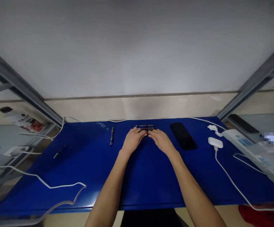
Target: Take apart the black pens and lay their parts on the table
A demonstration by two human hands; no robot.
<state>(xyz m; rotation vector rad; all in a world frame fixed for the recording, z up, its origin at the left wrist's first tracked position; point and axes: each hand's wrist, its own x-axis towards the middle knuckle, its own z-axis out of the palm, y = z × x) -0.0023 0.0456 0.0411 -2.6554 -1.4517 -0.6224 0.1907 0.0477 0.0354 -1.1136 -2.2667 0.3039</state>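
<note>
My left hand [132,138] and my right hand [160,140] meet at the middle of the blue desk, fingertips almost touching. Their fingers are closed around a dark pen [147,129] lying crosswise, mostly covered by the fingers. Just behind it, another pen [144,126] lies parallel, towards the wall. How many pens are under the fingers I cannot tell. Left of my hands, a single dark pen [112,136] points away from me. To the right rests a black smartphone [183,136], screen dark.
A white earbud case [215,142] with a cable sits beside a white power strip [243,142] on the right. At the left are a dark pen-like item [59,152], a loose white cable [56,186] and a bottle [23,119]. Metal posts flank the blue desk [151,183].
</note>
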